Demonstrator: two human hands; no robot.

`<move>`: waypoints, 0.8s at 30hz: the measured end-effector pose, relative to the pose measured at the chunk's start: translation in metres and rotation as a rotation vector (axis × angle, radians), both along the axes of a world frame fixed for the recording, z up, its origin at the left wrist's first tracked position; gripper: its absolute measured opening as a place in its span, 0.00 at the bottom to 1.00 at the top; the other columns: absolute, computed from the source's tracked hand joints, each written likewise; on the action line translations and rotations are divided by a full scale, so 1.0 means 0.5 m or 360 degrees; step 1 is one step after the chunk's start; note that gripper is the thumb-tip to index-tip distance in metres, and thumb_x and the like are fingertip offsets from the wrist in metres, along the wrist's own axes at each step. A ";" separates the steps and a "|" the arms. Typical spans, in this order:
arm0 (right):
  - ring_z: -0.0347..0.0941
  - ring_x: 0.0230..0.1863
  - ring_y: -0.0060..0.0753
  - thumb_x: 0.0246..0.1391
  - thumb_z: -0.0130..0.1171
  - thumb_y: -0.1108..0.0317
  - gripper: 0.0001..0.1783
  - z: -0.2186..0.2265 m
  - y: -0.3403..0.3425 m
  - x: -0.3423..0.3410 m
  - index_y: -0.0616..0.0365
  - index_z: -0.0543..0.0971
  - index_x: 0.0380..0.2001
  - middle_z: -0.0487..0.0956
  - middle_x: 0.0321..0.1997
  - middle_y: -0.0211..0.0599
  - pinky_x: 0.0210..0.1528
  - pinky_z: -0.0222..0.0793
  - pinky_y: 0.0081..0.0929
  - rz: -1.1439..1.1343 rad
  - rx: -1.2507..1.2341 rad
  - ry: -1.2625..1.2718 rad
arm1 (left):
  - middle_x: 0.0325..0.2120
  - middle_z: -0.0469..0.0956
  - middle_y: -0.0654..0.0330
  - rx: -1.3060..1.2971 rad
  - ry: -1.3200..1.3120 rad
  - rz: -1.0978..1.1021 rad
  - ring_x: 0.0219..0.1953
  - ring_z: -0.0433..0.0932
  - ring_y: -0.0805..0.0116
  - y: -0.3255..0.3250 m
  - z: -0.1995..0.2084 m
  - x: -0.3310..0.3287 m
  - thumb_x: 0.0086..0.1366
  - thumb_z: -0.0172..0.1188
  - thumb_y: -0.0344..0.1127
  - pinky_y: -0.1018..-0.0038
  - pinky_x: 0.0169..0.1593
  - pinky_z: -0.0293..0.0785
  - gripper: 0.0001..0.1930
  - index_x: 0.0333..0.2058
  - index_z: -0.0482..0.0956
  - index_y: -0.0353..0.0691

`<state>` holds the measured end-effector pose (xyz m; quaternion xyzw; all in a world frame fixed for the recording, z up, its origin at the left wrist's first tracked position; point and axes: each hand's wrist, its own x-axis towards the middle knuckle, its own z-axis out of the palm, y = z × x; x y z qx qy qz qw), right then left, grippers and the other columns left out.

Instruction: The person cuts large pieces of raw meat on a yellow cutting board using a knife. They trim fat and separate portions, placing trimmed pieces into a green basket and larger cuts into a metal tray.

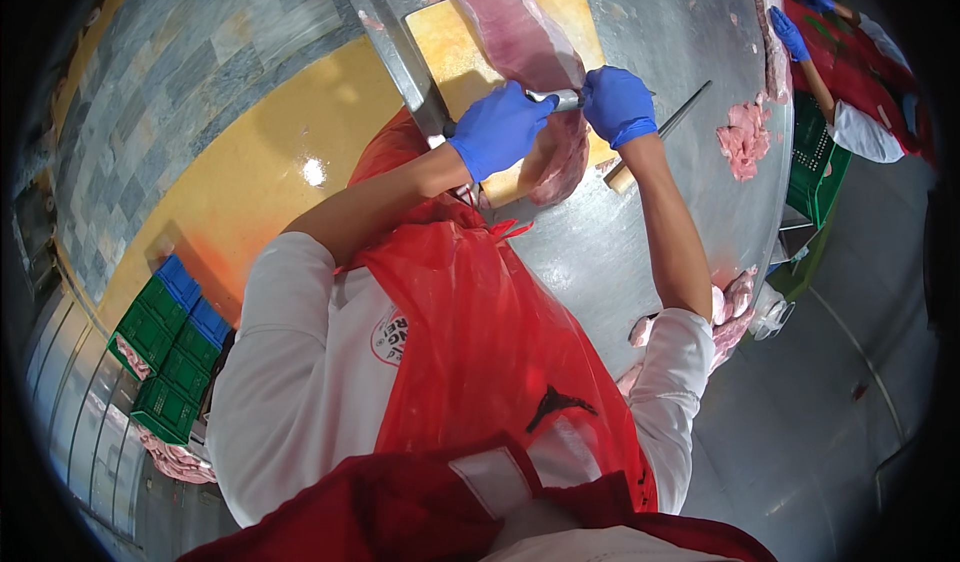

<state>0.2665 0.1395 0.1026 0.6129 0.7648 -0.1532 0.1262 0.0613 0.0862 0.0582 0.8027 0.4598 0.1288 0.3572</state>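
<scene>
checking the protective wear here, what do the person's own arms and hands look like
The left hand and right hand wear matching blue gloves that end around the wrists. The forearms are bare. Loose white sleeves cover the upper arms, ending near the elbows. No cables or markings show on gloves or sleeves.

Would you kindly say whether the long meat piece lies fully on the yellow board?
Partly off: the meat piece extends beyond the far edge of the board, over the metal table.
</scene>
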 end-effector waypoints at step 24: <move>0.78 0.34 0.56 0.50 0.58 0.64 0.10 0.017 0.022 0.046 0.56 0.85 0.30 0.82 0.32 0.50 0.40 0.74 0.45 -0.0202 0.0210 0.0503 | 0.34 0.76 0.47 0.0046 0.0226 0.0100 0.38 0.78 0.48 0.074 0.048 -0.027 0.68 0.53 0.42 0.55 0.41 0.76 0.14 0.51 0.77 0.55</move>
